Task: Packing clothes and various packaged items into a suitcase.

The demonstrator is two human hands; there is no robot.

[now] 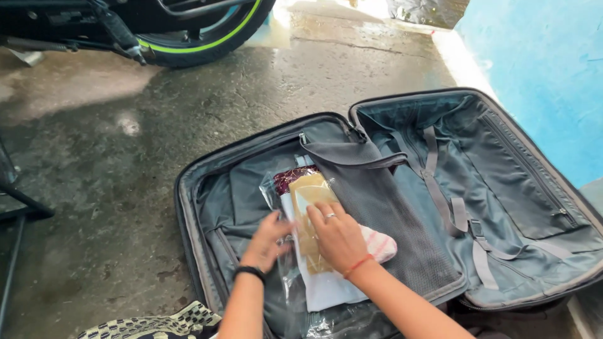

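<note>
A wet, mottled concrete floor (188,113) carries an open hard-shell suitcase (188,251), dark rimmed and lined in smooth grey fabric, its two halves lying flat side by side. The right half shows grey webbing straps (440,188) with a buckle; a grey mesh divider flap (383,213) lies folded over the hinge. A motorcycle tyre (213,37) with a bright green stripe stands at the top edge. In the left half lies a clear, glossy plastic-wrapped garment packet (323,285), flat and rectangular, its long axis running from the near edge away toward the lid hinge, showing white, tan and maroon cloth inside. The right hand (339,238), ringed and with a red thread at the wrist, presses flat and open on the packet. The left hand (269,242), fingers spread, touches its left edge, gripping nothing.
</note>
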